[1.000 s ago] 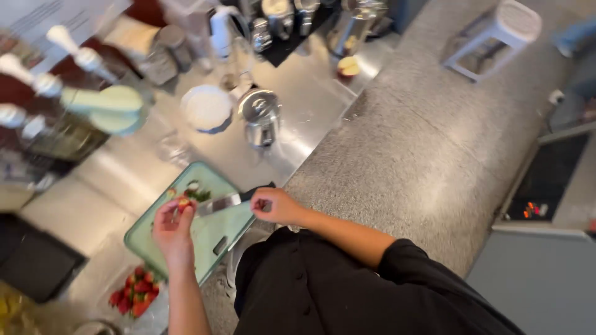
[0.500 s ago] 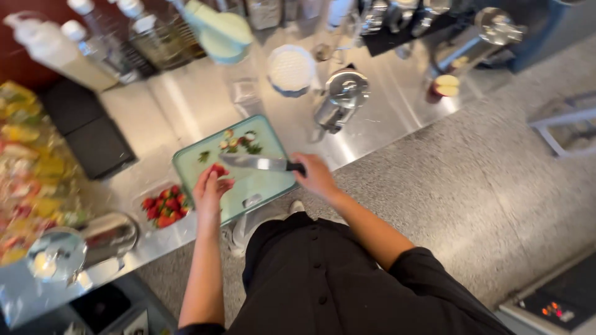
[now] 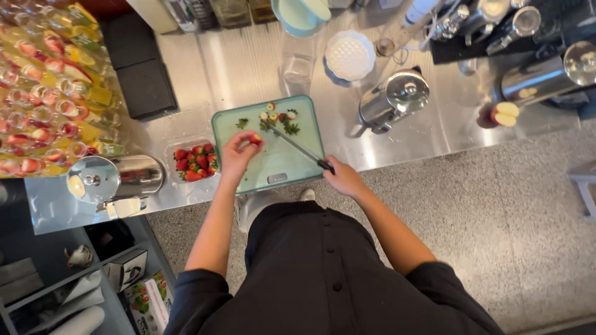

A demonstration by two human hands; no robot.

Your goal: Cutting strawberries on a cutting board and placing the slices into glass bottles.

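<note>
Two hands busy: left hand [image 3: 236,154] pinches strawberry [image 3: 255,139]; right hand [image 3: 343,180] grips knife [image 3: 298,147] over cutting board [image 3: 282,169].

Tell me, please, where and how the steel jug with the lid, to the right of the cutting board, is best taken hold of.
Probably by the curved handle on the steel jug. It sticks out at the jug's lower left, toward the cutting board, so come from that side. The body is round, smooth and shiny, likely slippery, and the lid may be loose.
</note>
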